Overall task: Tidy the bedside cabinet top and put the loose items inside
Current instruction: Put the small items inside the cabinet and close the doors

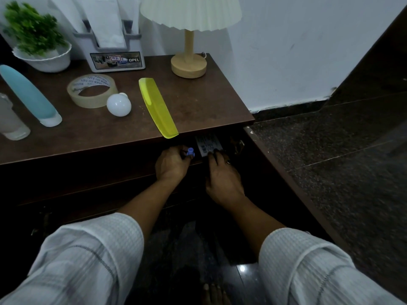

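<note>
On the dark wooden cabinet top [198,102] lie a yellow comb [156,107] overhanging the front edge, a white bulb [119,105], a roll of clear tape [92,90], a blue tube [28,95] and a frosted bottle [11,122] at the left edge. Below the top, both hands reach into the dark open cabinet. My left hand [172,164] is closed around a small blue-capped item [190,152]. My right hand [222,177] rests its fingertips on a white labelled packet [208,145] inside; whether it grips the packet I cannot tell.
A lamp with a wooden base [189,64] stands at the back right of the top. A grey holder with white paper [114,51] and a potted plant [37,40] stand at the back. An open cabinet door edge [286,179] runs along the right, beside dark granite floor [341,161].
</note>
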`<state>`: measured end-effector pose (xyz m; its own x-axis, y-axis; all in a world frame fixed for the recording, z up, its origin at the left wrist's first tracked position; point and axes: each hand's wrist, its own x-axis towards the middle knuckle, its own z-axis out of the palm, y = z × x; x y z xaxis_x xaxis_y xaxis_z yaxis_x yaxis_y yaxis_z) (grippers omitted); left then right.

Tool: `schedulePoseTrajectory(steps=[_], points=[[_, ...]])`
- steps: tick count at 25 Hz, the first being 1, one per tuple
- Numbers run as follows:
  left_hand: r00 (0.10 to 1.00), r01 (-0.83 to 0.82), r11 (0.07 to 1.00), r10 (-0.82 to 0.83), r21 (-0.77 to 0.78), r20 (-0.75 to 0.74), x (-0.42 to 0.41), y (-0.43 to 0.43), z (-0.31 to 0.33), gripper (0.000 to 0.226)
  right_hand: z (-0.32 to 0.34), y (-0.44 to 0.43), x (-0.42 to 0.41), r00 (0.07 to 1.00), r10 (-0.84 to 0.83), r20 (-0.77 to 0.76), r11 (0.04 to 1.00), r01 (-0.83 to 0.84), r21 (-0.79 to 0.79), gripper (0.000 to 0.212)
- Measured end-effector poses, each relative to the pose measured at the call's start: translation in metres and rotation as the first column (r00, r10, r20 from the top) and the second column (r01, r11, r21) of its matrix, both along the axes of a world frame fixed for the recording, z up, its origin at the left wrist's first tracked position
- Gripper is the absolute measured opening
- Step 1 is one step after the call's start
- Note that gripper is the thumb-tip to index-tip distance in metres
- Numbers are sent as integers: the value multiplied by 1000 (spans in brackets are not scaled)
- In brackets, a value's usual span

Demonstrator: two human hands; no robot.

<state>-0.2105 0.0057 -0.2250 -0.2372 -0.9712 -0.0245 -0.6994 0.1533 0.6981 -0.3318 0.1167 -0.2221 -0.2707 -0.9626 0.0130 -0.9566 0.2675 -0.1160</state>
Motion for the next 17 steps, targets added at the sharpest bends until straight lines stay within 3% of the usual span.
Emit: schedulePoseTrajectory(steps=[12,17], points=[[999,27,999,-25,40,-35,7,0,2,37,3,-1,2,996,-37,75,999,35,29,86],[994,100,993,-103,68,43,30,17,28,47,31,14,13,990,-59,129,994,46,100,74]])
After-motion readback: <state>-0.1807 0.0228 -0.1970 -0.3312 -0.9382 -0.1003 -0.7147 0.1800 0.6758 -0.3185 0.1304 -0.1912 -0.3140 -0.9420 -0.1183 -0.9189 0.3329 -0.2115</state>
